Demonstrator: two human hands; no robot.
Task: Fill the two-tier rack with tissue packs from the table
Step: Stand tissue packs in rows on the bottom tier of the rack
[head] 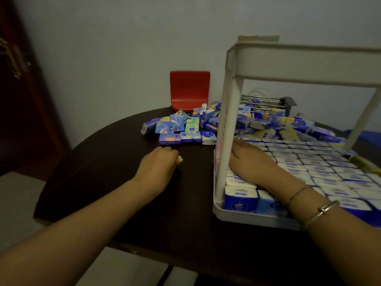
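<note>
A white two-tier rack (228,215) stands on the right of the dark round table (127,203). Its lower tier is packed with rows of blue and white tissue packs (321,168); the upper tier (309,67) is seen from below, so its contents are hidden. My right hand (249,159) lies flat on the packs at the left end of the lower tier, fingers straight. My left hand (158,164) is curled on the table beside the rack and holds a small pale yellow pack (180,160). Loose tissue packs (181,129) lie heaped behind both hands.
A red plastic stand (189,89) leans against the wall behind the heap. A metal wire rack (268,102) shows behind the white rack. The heap of packs continues to the right behind the rack (288,124). A dark wooden door (18,79) is at the left.
</note>
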